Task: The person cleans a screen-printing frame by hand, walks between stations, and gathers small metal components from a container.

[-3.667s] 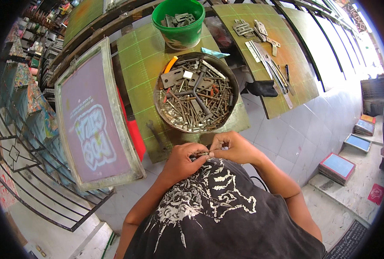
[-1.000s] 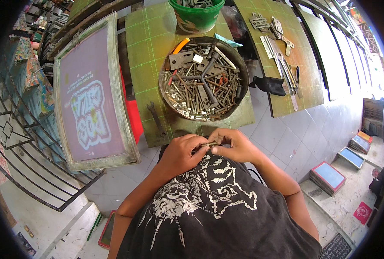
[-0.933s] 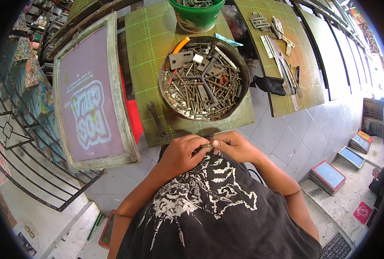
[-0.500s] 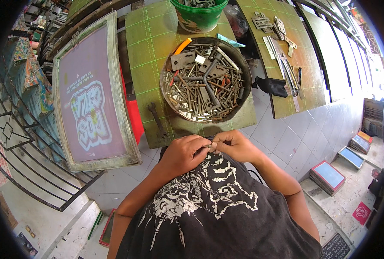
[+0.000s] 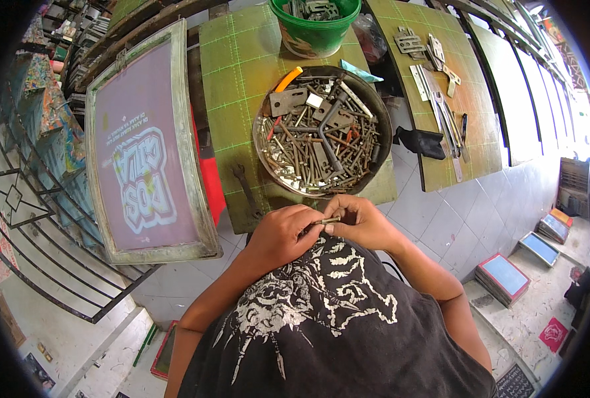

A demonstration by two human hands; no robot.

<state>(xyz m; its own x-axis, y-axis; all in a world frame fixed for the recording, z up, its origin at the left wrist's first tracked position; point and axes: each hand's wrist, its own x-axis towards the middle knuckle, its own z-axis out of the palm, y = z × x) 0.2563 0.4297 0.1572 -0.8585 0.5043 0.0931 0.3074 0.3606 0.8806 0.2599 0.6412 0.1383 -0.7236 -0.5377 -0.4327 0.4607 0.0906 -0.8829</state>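
Note:
Between my hands, just in front of my shirt, is a small bolt (image 5: 328, 220). My left hand (image 5: 284, 229) is closed around its left end, the fingers curled so that this end is hidden. My right hand (image 5: 357, 224) pinches the other end between thumb and fingers. Just beyond them sits a round metal pan (image 5: 260, 158) full of loose bolts and screws. On top of that heap lie a bent dark socket wrench (image 5: 328, 136) and a flat plate with holes (image 5: 288, 101). Left of the pan rests an open-end wrench (image 5: 245, 188).
A green bucket (image 5: 313, 36) of metal parts stands behind the pan. At left leans a framed printing screen (image 5: 136, 142). The right board (image 5: 477, 149) carries metal brackets (image 5: 409, 43), long metal strips (image 5: 444, 126) and a black pouch (image 5: 420, 141). Framed screens (image 5: 502, 277) stand low at right.
The bolt shows more plainly between my hands now, with my right fingers slightly raised and spread along it. The pan and boards appear shifted a little right and down in view.

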